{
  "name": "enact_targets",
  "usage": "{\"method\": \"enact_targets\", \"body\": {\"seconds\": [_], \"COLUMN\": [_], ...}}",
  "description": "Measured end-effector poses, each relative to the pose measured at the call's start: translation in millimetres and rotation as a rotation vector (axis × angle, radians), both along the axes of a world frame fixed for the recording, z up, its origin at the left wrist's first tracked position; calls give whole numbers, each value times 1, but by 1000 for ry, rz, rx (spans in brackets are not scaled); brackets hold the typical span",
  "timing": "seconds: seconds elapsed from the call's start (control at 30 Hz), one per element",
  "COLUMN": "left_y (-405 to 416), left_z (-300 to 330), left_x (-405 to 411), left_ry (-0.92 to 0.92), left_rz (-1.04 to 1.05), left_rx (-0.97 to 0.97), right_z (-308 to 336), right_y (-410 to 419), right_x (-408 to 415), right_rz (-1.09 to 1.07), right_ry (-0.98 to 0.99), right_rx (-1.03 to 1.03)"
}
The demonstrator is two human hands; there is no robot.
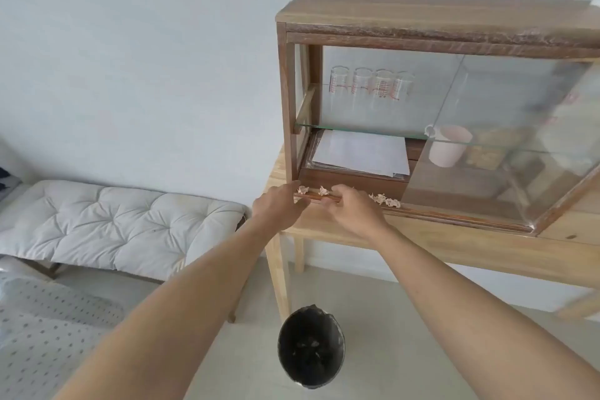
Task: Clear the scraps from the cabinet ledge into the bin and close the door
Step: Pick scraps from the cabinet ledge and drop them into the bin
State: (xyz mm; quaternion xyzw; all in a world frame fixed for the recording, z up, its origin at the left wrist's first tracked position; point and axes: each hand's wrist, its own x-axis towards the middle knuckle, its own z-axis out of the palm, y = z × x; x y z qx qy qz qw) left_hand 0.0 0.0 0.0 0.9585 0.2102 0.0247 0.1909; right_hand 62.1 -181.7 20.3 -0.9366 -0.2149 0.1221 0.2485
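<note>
A wooden cabinet [287, 107] with a glass sliding door [506, 146] stands on a pale wooden table [454, 237]; the door is slid to the right and the left half is uncovered. Several pale crumpled scraps [384, 200] lie along the cabinet's front ledge [454, 216]. My left hand [279, 204] reaches the ledge's left end, fingertips beside the leftmost scrap [303, 189]. My right hand [354, 208] rests on the ledge just to its right, fingers curled over the rail next to another scrap [323, 191]. A black round bin [311, 346] stands on the floor below, with scraps inside.
Inside the cabinet, glass beakers [370, 83] stand on a glass shelf, with a stack of papers [360, 153] and a pink mug [448, 146] beneath. A cushioned grey bench [113, 224] runs along the wall at left. A dotted mat [48, 334] covers the floor at lower left.
</note>
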Motion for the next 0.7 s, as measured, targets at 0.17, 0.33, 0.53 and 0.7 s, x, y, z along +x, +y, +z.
{"method": "enact_targets", "body": {"seconds": [0.17, 0.33, 0.53, 0.7], "left_y": [-5, -2, 6, 1], "left_z": [-16, -26, -32, -27], "left_x": [14, 19, 23, 12], "left_ry": [-27, -62, -203, -250], "left_rz": [109, 148, 160, 142], "left_rx": [-66, -101, -127, -172], "right_z": [-17, -32, -44, -44], "right_y": [23, 31, 31, 15], "right_x": [16, 26, 25, 10], "right_rz": [-63, -88, -158, -165], "right_ry": [-15, -44, -53, -46], "right_rx": [3, 57, 192, 238]}}
